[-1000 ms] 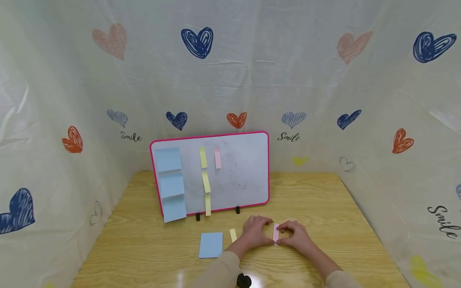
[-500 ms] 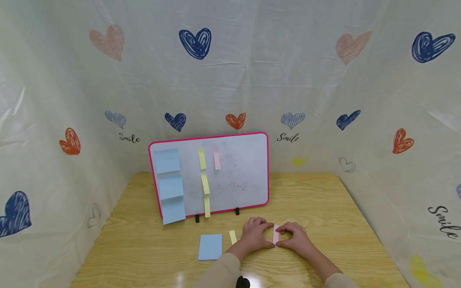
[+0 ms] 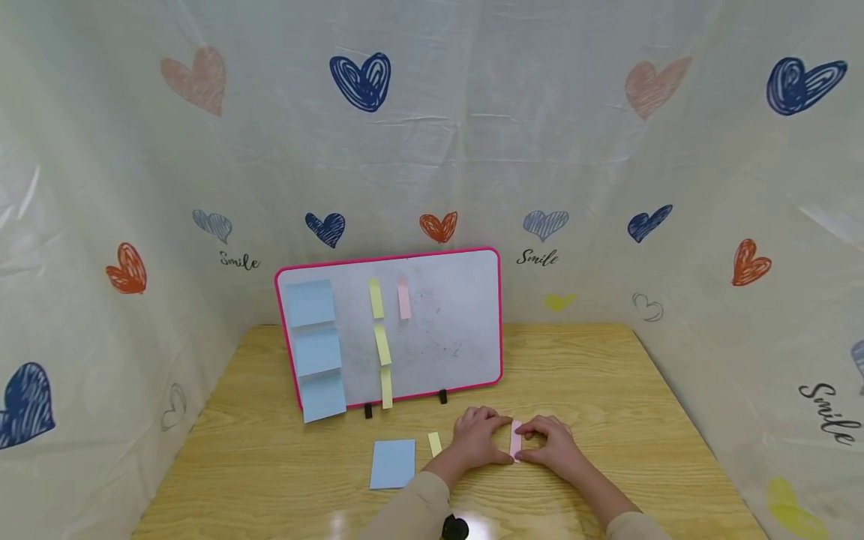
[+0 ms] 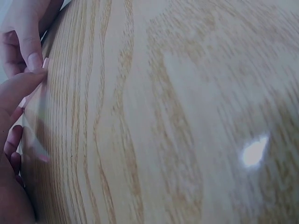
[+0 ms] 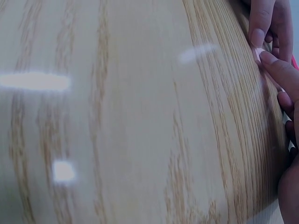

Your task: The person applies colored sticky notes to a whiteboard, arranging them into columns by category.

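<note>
A narrow pink sticky note pad (image 3: 516, 441) lies on the table between both hands. From its left side my left hand (image 3: 481, 439) grips it, thumb at the near end and a finger at the far end. My right hand (image 3: 552, 442) holds the opposite side with curled thumb and forefinger. In the left wrist view, thumb tips meet close to the pink paper (image 4: 46, 62); the right wrist view shows a sliver of the pink pad (image 5: 257, 54) under the fingertips. Whether one sheet is lifted is too small to tell.
A pink-framed whiteboard (image 3: 452, 322) stands behind on black feet, bearing several blue and yellow notes and one pink note (image 3: 403, 298). Left of the hands lie a blue pad (image 3: 393, 464) and a yellow pad (image 3: 435, 443), partly behind the left forearm. A black object (image 3: 455, 527) sits at the near edge.
Both hands stay at the pink sticky note pad with almost no movement. The whole head view has shifted slightly.
</note>
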Available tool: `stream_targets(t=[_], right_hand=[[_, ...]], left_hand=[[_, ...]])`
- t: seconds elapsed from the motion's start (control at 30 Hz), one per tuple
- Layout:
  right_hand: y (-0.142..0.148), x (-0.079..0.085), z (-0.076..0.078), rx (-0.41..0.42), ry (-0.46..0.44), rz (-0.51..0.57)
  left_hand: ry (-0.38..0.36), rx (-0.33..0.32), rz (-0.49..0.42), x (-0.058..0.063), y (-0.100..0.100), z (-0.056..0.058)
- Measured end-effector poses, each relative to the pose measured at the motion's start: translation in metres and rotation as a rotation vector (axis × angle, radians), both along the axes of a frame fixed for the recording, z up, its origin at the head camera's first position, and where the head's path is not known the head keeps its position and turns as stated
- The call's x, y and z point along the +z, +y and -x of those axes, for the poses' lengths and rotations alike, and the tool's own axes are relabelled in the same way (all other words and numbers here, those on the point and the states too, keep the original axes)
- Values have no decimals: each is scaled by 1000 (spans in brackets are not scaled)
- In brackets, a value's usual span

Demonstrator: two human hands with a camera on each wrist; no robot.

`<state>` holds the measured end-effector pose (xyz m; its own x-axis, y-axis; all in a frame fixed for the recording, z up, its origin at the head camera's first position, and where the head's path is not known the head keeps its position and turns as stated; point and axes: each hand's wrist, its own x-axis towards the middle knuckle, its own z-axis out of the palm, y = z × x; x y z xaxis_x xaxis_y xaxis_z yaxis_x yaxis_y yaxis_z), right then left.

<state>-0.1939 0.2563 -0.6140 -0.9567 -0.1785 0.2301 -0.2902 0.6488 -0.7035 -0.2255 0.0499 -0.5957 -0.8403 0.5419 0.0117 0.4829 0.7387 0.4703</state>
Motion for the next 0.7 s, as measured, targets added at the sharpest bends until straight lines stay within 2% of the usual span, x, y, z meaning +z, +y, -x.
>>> stream_targets(t=[0.2, 0.47, 0.7], right_hand=[[-1, 1, -1, -23, -23, 15], [-2, 4, 0, -64, -130, 43], [0, 10, 0, -63, -206, 59]], left_hand=[[3, -2, -1, 0, 0, 0], [-27, 0, -28, 1, -2, 0], [-16, 5, -37, 1, 0, 0]])
